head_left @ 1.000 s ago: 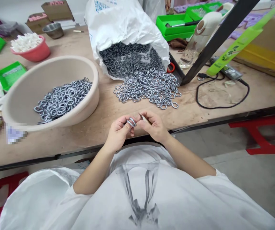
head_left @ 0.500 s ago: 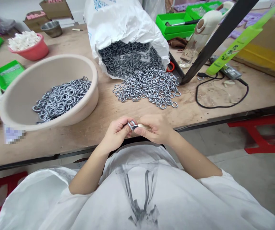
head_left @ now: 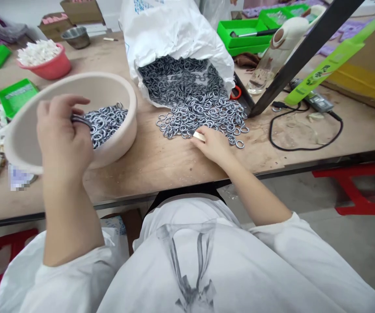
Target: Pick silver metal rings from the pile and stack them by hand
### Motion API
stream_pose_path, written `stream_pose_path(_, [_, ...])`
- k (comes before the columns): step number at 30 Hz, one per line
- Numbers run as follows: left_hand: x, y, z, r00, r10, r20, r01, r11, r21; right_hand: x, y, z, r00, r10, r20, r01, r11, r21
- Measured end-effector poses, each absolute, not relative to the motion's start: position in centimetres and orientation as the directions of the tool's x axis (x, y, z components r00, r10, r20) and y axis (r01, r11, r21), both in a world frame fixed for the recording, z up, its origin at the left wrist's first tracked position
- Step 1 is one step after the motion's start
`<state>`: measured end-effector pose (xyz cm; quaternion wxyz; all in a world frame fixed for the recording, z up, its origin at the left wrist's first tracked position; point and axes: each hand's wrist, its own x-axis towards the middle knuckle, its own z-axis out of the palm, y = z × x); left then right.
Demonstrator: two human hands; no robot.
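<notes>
My left hand (head_left: 65, 134) is raised over the near side of a beige plastic basin (head_left: 127, 143). Between its thumb and fingers are grey metal rings (head_left: 82, 120); how many I cannot tell. Behind it, a heap of similar rings (head_left: 111, 124) lies in the basin. My right hand (head_left: 212, 145) pinches a small cream-coloured stick-like tool (head_left: 199, 136), whose dark tip reaches the front edge of a loose ring pile (head_left: 203, 115) on the table. That pile spills out of a white sack (head_left: 177, 34) lying on its side with more rings inside.
A dark metal post (head_left: 292, 74) slants up right of the pile, with a lime-green strip (head_left: 331, 65), a bottle (head_left: 269, 65) and a black cable (head_left: 305, 148) nearby. Green trays (head_left: 242, 41) stand behind. A red bowl (head_left: 48, 65) of white pieces sits at the back left.
My hands were together at the table's front edge, with rings and the tool between them. My left hand has moved left over the basin, my right forward to the pile.
</notes>
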<state>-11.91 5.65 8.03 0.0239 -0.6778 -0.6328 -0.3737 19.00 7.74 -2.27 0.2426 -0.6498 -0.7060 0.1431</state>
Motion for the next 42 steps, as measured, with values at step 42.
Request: stream_pose_path(42, [-1.6,0.8,-1.7,0.106,0.987,0.124,0.010,-0.126,0.992,14.1,2.4,-2.7,-0.300,0.952,-0.060,-0.267,-0.144,-0.953])
